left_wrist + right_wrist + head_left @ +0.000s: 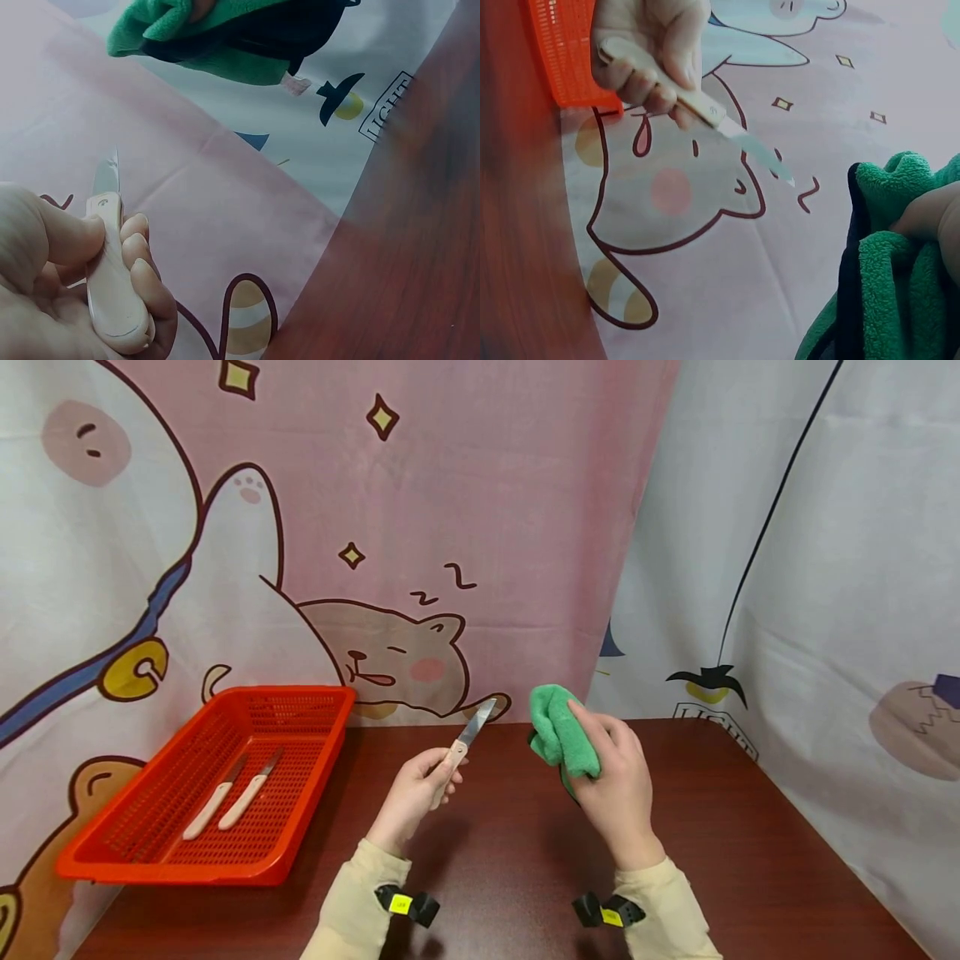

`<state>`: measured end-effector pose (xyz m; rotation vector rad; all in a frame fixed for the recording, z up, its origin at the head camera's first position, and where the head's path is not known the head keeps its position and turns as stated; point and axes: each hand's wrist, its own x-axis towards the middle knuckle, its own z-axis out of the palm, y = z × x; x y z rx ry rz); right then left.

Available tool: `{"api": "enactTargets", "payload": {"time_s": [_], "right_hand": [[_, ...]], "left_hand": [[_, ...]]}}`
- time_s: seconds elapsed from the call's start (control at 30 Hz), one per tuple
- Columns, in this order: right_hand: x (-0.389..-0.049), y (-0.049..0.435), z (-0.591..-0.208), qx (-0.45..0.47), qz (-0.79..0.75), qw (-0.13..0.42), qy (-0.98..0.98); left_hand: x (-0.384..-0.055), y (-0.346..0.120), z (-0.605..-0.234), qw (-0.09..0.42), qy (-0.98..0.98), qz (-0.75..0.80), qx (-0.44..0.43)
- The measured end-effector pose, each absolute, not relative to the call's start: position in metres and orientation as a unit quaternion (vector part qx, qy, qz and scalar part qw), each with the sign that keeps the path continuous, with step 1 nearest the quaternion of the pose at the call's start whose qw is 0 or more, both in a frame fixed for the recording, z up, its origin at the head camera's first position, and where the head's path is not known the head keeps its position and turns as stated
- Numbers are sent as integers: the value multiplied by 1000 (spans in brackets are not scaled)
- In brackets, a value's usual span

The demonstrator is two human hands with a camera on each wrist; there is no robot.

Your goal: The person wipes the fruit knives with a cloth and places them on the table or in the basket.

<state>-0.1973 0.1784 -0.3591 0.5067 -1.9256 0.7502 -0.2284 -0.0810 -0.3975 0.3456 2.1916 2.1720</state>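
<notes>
My left hand [422,793] grips a small knife by its pale handle [114,277], fingers curled round it and the thumb laid along the side. The knife's blade [477,722] points up and away, bare in all three views. Across from it, my right hand [617,777] holds a folded green cloth [561,732] between thumb and fingers. A dark backing shows on the cloth [911,277] in both wrist views. Blade and cloth are apart, both raised above the brown table [502,877].
At the left, a red plastic basket [281,870] stands on the table. Two more pale-handled knives, one a knife [243,800] and beside it another knife [210,810], lie in it side by side. A printed curtain [510,527] hangs behind the table's back edge.
</notes>
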Motion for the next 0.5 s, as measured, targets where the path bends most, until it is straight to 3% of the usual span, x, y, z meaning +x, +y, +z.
{"api": "enactTargets", "payload": {"time_s": [0.23, 0.5], "right_hand": [[-195, 166, -362, 240, 295, 476, -793], [-191, 152, -371, 256, 284, 421, -822]], "left_hand": [[-227, -79, -398, 25, 703, 702, 110], [-223, -71, -397, 18, 716, 688, 117]]}}
